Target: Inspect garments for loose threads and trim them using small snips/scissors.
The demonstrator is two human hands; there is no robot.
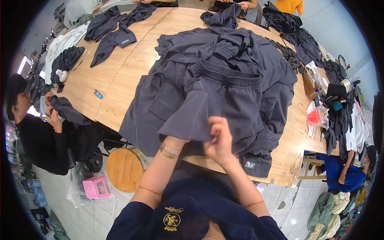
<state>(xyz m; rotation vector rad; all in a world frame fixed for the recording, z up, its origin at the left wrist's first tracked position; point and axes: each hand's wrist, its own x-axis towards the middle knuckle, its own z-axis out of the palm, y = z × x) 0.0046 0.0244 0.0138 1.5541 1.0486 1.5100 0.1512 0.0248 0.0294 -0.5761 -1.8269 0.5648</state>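
The left hand [176, 142] sits mostly under the grey shorts' [191, 106] leg, its grip hidden; just to its right, the right hand [218, 137] has curled fingers (too blurred to tell if they pinch anything). The shorts, draped over the left hand, look light, soft, limp; beyond both 2 hands, the gathered waistband [229, 77] seems the surest hold, before the garment pile [273, 68] on the worktop [120, 82]
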